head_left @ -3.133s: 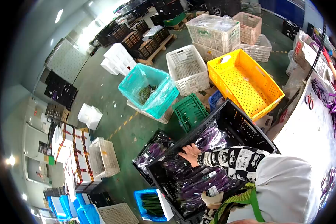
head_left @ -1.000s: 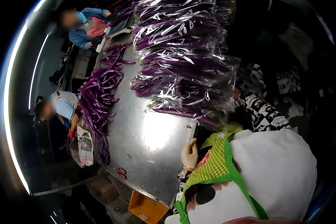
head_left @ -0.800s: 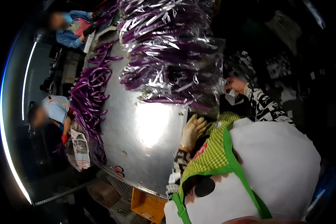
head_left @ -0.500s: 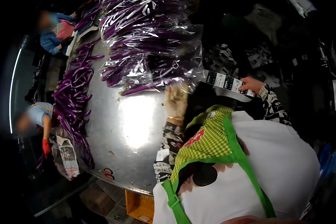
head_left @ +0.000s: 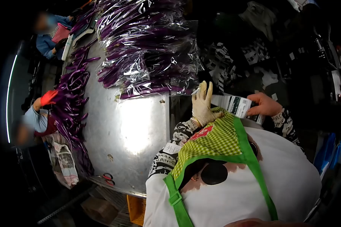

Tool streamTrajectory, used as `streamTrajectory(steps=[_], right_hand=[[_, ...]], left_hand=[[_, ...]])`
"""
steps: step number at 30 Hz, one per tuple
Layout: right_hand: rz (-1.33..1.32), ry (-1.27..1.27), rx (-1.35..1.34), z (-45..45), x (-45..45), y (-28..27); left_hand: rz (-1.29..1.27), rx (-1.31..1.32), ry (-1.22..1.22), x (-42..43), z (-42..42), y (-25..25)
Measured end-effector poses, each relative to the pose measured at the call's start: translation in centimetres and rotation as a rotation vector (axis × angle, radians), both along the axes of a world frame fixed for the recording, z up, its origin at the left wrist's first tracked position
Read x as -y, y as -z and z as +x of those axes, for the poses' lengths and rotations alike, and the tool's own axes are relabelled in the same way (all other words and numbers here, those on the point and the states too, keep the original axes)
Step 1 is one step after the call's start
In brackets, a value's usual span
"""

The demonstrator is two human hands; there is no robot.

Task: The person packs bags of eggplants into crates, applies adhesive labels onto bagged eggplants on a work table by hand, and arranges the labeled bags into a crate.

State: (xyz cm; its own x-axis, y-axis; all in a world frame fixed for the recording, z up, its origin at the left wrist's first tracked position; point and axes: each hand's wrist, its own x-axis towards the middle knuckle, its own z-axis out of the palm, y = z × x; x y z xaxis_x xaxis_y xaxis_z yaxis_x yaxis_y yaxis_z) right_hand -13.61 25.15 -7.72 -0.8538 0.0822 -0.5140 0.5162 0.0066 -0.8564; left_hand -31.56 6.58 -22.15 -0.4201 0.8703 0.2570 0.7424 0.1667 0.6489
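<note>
My right hand (head_left: 266, 105), bare, is closed on a strip of printed labels (head_left: 235, 105), white with black and dark green blocks. The strip runs left from my fingers in front of my apron. My left hand (head_left: 203, 105) wears a pale glove and is held beside the strip's left end, its fingers stretched upward and apart. A small whitish bit shows by its fingertips, too small to make out. Just left of that hand lie the clear plastic bags of long purple eggplants (head_left: 151, 68), piled on the metal table (head_left: 102, 132).
Loose eggplants (head_left: 70, 102) run along the table's far left side. Two co-workers are there, one with a red glove (head_left: 48, 98) over the eggplants. Red-handled scissors (head_left: 108, 178) lie at the near edge, above a yellow crate (head_left: 136, 210). Label strips (head_left: 219, 62) hang in the dark at right.
My left hand has moved right, from the nearest bag to the label strip. The strip now sits lower and shows less of its length. A co-worker's red-gloved hand has risen to the eggplants.
</note>
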Motion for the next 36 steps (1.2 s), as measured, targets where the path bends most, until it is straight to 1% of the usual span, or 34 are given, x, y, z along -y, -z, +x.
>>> streamTrajectory(steps=[2,3,5,6,7,8,9,10,11,12,14,15,16,17,18,19,20,21,22,23,24,25,27,28,29,31,32,33,35,36], right_hand=[[-0.081,-0.062,-0.084,-2.0,1.8,-2.0],[-0.068,-0.115,-0.156,-2.6,2.1,-1.8],[-0.051,-0.224,-0.151,-4.0,2.6,-2.7],[-0.026,-0.279,-0.127,-4.7,2.4,-3.1],[-0.001,-0.323,-0.11,-4.3,3.9,-2.5],[0.019,-0.372,-0.078,-4.9,3.4,-2.8],[-0.007,-0.318,-0.136,-5.7,3.5,-2.6],[-0.012,-0.249,-0.142,-6.6,3.3,-2.2],[-0.015,-0.182,-0.153,-7.5,3.3,-1.8],[-0.003,-0.248,-0.296,-8.9,3.4,-1.6],[-0.054,-0.313,-0.396,-10.9,5.7,-2.5],[-0.103,-0.359,-0.434,-12.0,6.6,-3.1],[-0.138,-0.488,-0.466,-12.9,7.4,-3.8],[-0.172,-0.58,-0.491,-13.3,7.9,-3.4],[-0.275,-0.618,-0.435,-13.5,8.2,-3.6],[-0.378,-0.658,-0.373,-13.7,8.4,-3.8],[-0.286,-0.675,-0.326,-13.7,8.1,-3.7],[-0.194,-0.696,-0.278,-13.6,7.0,-3.6],[-0.101,-0.721,-0.233,-13.5,5.7,-3.4],[0.027,-0.693,-0.178,-13.3,4.4,-2.0],[0.134,-0.577,-0.069,-13.5,3.3,-0.8],[0.241,-0.456,0.036,-13.8,2.6,0.5],[0.446,-0.024,-0.089,-14.2,2.6,5.4],[0.369,0.098,-0.08,-15.2,2.6,7.3],[0.231,-0.015,0.019,-16.7,2.3,8.2],[-0.006,0.073,0.173,-19.1,4.6,11.2],[-0.115,0.122,0.184,-20.0,5.5,13.9],[-0.226,0.169,0.194,-20.9,6.6,16.3],[-0.525,0.468,0.179,-21.8,10.6,17.7],[-0.653,0.473,0.22,-21.6,11.7,18.0]], left_hand=[[0.116,0.138,0.059,-0.4,-1.2,0.2],[0.151,0.07,0.062,-0.1,-1.7,0.2],[0.376,0.159,0.054,0.5,-2.1,3.2],[0.276,0.674,-0.039,1.4,-1.8,2.6],[0.462,0.879,-0.148,3.8,-1.0,3.5],[0.476,0.829,-0.192,4.6,-1.6,3.3],[0.489,0.783,-0.233,5.7,-2.2,3.0],[0.569,0.813,-0.16,6.3,-2.6,0.6],[0.498,0.738,-0.104,6.9,-2.5,-0.9],[0.434,0.659,-0.047,7.6,-2.4,-2.3],[0.278,0.481,-0.008,8.8,-1.3,-4.1],[0.254,0.721,0.098,9.1,-1.4,0.3],[0.215,0.96,0.174,9.1,-2.1,0.3],[0.424,1.165,0.055,9.0,-1.7,0.2],[0.633,1.346,-0.1,9.0,-1.9,-3.2],[0.786,1.461,-0.226,9.2,-2.3,-5.1],[0.898,1.505,-0.362,9.6,-2.7,-6.8],[1.028,1.522,-0.21,10.3,-3.0,-2.7],[1.049,1.232,-0.349,10.6,-3.0,-1.1],[1.047,0.939,-0.482,11.1,-3.1,-0.4],[1.066,1.014,-0.561,11.7,-3.1,-0.7],[1.009,0.956,-0.611,12.5,-3.2,-0.8],[0.888,0.842,-0.7,13.7,-3.4,-1.1],[0.867,0.82,-0.694,14.3,-3.3,-2.0],[0.848,0.847,-0.664,14.7,-3.2,-1.4],[0.816,0.901,-0.607,15.4,-3.1,0.2],[0.821,1.042,-0.611,15.2,-2.8,-0.2],[0.845,1.095,-0.51,15.1,-2.5,-2.5],[0.771,1.08,-0.48,15.1,-1.7,-4.9],[0.667,0.95,-0.419,15.8,-1.1,-4.3]])
